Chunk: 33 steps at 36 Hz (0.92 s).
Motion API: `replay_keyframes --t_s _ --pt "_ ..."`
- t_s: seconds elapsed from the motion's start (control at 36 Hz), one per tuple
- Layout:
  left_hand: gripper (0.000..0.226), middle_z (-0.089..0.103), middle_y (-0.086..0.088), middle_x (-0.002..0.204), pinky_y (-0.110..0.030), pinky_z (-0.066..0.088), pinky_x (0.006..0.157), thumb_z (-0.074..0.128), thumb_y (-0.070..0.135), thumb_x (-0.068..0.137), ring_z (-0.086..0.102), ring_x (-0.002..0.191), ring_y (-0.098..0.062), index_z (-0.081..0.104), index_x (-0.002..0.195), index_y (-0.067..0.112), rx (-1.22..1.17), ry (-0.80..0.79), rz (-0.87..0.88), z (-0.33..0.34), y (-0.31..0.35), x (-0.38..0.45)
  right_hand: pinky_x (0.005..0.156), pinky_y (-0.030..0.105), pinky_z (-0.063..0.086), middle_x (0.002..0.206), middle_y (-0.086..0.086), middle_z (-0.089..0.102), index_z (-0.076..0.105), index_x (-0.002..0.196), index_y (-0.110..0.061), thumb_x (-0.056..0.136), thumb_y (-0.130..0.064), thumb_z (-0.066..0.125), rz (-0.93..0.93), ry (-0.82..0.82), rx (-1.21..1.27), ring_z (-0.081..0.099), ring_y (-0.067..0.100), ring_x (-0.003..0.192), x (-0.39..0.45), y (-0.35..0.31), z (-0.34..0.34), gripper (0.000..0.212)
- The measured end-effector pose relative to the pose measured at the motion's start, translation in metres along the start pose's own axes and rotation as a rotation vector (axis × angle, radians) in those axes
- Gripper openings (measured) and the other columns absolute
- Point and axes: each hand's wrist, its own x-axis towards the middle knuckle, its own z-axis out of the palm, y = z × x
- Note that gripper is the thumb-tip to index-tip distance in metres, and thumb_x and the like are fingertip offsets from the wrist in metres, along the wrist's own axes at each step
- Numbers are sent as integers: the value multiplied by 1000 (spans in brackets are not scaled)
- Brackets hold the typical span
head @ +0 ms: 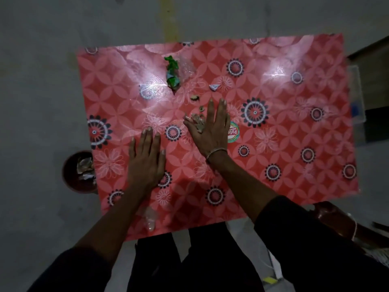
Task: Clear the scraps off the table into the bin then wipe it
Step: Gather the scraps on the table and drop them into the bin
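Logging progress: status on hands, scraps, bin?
Left hand flat, empty. Right hand open, sweeping brown scraps. Green wrapper still on table. Bin at left edge, unobstructed.

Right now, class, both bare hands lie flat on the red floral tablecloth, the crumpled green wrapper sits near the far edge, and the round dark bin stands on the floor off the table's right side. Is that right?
One detail is wrong: the head view shows the round dark bin off the table's left side. The left hand and right hand do lie flat on the red floral tablecloth, with the crumpled green wrapper near the far edge.

Both hands flat on the red patterned surface (273, 144): left hand (147, 159) palm-down, right hand (212, 131) beside small scraps (196, 121); green wrapper (172, 72) farther off; bin (79, 171) at left edge.
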Motion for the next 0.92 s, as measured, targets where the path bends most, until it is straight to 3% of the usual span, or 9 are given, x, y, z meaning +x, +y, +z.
replay_keyframes --t_s 0.28,0.44,0.64,0.75,0.83,0.92 --pt "65 18 -14 178 -56 16 134 39 38 110 14 167 -27 28 168 10 -19 42 -56 4 1 0 129 54 6 174 15 -1 0 165 -14 77 -97 44 -16 -94 90 -2 27 161 77 2 -14 129" --pt "75 13 -13 179 -53 11 136 34 50 109 10 168 -28 19 170 9 -76 80 -479 4 2 3 129 55 13 174 14 0 -1 165 -16 76 -97 46 -267 -153 81 1 28 161 114 -15 -9 129" --pt "76 13 -12 180 -53 9 136 33 51 108 8 168 -26 19 170 8 -69 108 -532 9 2 4 117 63 29 170 22 16 25 163 -16 71 -95 57 -556 -9 137 17 36 158 146 -46 -4 126" --pt "75 13 -11 180 -53 10 136 34 50 110 7 168 -24 17 170 10 -69 118 -530 10 3 4 117 73 21 171 19 14 27 163 -28 70 -98 51 -619 -71 85 13 37 159 161 -66 2 119" --pt "75 13 -11 180 -55 12 135 36 50 110 7 168 -25 17 171 10 -62 120 -538 11 2 4 119 74 12 173 11 15 30 161 -37 77 -97 42 -699 -147 -24 12 34 160 165 -75 11 104" --pt "75 15 -12 179 -55 12 135 36 50 110 9 168 -25 18 170 10 -54 123 -535 10 1 3 120 65 22 168 9 30 50 147 -31 88 -83 45 -787 -113 -11 23 30 157 158 -74 17 79"
